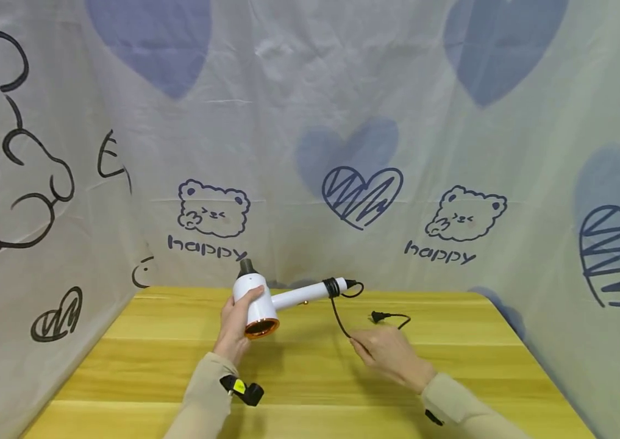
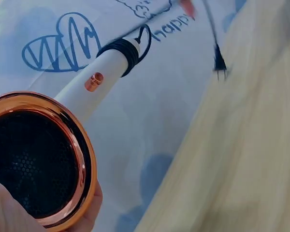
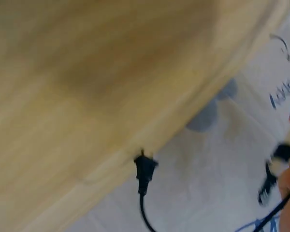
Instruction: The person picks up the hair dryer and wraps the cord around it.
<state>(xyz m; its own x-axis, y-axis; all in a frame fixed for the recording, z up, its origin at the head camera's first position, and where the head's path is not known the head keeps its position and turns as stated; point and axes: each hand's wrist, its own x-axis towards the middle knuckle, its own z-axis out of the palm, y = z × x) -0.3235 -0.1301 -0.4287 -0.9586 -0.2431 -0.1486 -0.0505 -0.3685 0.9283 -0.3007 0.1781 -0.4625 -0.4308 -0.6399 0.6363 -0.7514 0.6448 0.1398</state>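
Note:
A white hair dryer (image 1: 255, 299) with a copper-coloured rear ring (image 2: 89, 159) and a dark nozzle (image 1: 246, 266) is held up over the table. My left hand (image 1: 235, 320) grips it round the barrel, and its handle (image 1: 301, 296) points right. Black cord (image 1: 331, 287) is wound in several turns near the handle's end. From there the cord runs taut to my right hand (image 1: 392, 353), whose curled fingers hold it. Beyond that hand a short free length ends in a two-pin plug (image 2: 220, 60), which hangs in the air.
Below the hands is a yellow wood-grain table (image 1: 150, 347). A pale cloth backdrop (image 1: 288, 91) with hearts and bear drawings rises behind its far edge and along both sides. A small black device (image 1: 244, 390) is strapped to the left wrist.

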